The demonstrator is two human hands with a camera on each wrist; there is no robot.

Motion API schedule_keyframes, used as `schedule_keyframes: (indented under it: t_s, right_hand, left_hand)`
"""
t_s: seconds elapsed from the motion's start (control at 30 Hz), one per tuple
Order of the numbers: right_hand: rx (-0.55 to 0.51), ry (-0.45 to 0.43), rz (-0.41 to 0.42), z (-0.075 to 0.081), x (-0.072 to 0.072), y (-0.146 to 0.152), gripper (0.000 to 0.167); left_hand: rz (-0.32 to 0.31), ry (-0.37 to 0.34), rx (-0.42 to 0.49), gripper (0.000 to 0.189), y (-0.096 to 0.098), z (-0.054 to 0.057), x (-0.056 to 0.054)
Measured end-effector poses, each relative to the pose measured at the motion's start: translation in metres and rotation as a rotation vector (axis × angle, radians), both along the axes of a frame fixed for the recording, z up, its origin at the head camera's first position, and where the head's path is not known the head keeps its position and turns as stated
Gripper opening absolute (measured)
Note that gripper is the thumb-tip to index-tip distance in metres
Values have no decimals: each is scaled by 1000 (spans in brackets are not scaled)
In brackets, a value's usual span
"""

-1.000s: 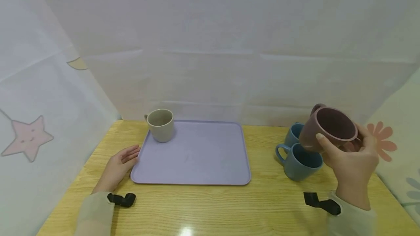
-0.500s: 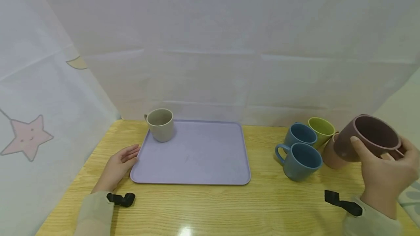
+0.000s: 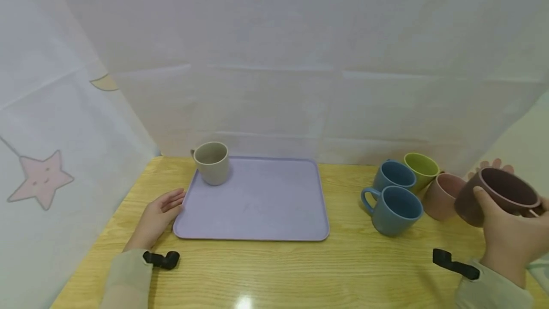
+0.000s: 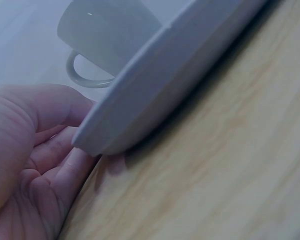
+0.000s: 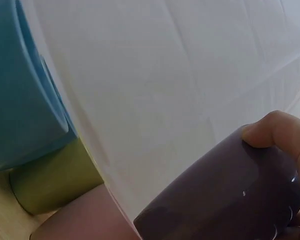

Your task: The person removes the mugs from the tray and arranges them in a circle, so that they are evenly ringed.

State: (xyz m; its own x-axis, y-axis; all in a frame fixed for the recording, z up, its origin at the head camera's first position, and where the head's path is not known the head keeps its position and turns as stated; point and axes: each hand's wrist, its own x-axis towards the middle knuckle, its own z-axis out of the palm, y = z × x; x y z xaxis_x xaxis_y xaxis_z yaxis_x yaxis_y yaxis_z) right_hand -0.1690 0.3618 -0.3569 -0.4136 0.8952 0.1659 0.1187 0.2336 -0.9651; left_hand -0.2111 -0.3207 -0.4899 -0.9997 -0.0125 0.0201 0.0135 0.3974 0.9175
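Note:
At the right edge of the head view my right hand [image 3: 512,235] holds a dark purple mug [image 3: 473,204] by its side, thumb on the near wall. The right wrist view shows the same purple mug [image 5: 215,195] tilted in my grip. Beside it stands a pink mug [image 3: 443,199], with a lime green mug [image 3: 422,168] behind. Two blue mugs, the front one [image 3: 394,213] and the rear one [image 3: 395,175], stand to their left. My left hand [image 3: 156,216] lies at the left edge of the lilac tray [image 3: 253,204], relaxed fingers touching its rim [image 4: 125,95].
A beige mug [image 3: 213,166] stands at the tray's back left corner, its handle to the left. The wooden table [image 3: 274,273] ends at a white cloth backdrop [image 3: 266,85]. Printed cloth hangs at both sides.
My right hand has moved right and down with the purple mug, away from above the blue mugs. The green and pink mugs have come into sight. My left hand stays by the tray.

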Motion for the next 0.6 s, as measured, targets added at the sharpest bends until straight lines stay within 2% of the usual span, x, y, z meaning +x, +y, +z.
schedule_keyframes:
  t_s: [0.23, 0.6]
  right_hand:
    - [-2, -141, -36, -4, 2, 7, 92]
    - [-59, -253, -49, -15, 0, 18, 100]
  left_hand:
    - [-1, 10, -15, 57, 1, 1, 0]
    - [-4, -3, -7, 57, 1, 0, -1]
